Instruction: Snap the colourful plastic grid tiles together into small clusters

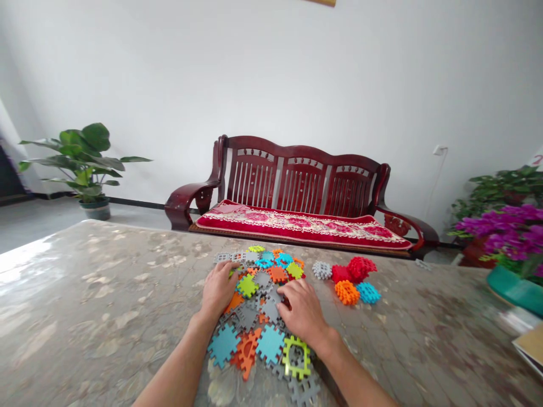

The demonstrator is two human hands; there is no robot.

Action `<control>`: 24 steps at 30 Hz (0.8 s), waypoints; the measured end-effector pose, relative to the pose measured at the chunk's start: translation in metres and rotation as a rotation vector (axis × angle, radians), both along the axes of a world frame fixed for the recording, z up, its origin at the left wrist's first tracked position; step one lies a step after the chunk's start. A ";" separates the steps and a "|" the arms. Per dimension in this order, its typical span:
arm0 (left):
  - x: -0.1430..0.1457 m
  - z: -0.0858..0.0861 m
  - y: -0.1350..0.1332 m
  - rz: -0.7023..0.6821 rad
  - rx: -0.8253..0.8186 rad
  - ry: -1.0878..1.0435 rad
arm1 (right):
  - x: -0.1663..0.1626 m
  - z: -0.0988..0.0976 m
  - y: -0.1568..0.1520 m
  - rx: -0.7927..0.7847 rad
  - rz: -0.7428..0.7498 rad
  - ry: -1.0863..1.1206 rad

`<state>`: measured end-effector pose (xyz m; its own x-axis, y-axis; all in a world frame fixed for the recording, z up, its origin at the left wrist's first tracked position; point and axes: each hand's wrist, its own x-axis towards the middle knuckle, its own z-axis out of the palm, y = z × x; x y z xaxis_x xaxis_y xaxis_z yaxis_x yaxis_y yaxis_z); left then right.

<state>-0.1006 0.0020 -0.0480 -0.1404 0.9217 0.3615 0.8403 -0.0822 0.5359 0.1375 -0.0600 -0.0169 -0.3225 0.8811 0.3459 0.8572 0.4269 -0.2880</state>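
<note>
Flat interlocking plastic tiles with toothed edges lie in a loose heap on the table, in grey, orange, green and blue. My left hand rests at the heap's left edge, fingers loosely bent, near a green tile. On the right side, my right hand lies over the heap, with thumb and forefinger apart, by a grey tile. Nearer to me are a blue tile, an orange triangular piece, a second blue tile and a green square frame. Neither hand visibly holds a piece.
Right of the heap stand built shapes: a grey one, a red one, an orange one and a blue one. Purple flowers in a teal pot stand at the right. A wooden bench is behind the table.
</note>
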 end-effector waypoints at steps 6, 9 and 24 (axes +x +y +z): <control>0.000 0.000 0.000 -0.004 -0.002 -0.008 | -0.001 0.002 -0.002 0.057 0.030 0.043; 0.000 -0.001 0.001 -0.009 -0.001 -0.017 | -0.006 0.006 -0.005 0.034 0.171 0.068; 0.002 0.003 -0.002 -0.007 -0.008 -0.029 | -0.012 0.010 -0.013 0.062 0.167 -0.111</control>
